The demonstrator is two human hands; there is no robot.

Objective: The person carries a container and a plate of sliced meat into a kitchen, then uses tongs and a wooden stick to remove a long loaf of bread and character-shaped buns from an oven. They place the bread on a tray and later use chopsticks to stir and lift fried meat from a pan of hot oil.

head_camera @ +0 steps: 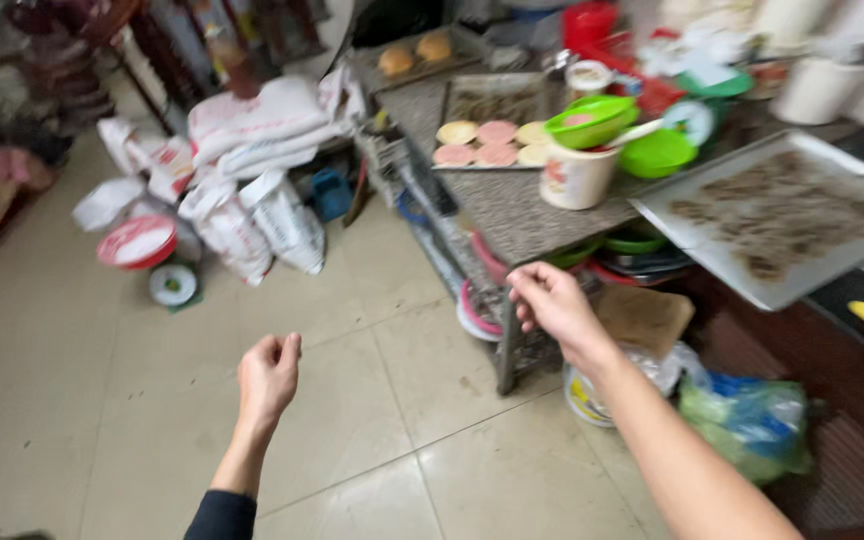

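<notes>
Granite-topped counter crowded with baking things, two bare hands held out before it over the tiled floor.

Neither hand holds anything: the left hand hangs loosely curled over the tiles, well apart from the counter, while the right hand reaches toward the counter's near edge, fingers bent and pinched together on nothing, just beside the metal rack under the top. On the counter sits a tray of round pink and yellow dough discs, near a white tub topped by a green bowl. To the right, a large baking sheet with brown crumbs juts past the edge. White flour sacks lie heaped on the floor beyond the left hand, with a red-rimmed basin beside them.
</notes>
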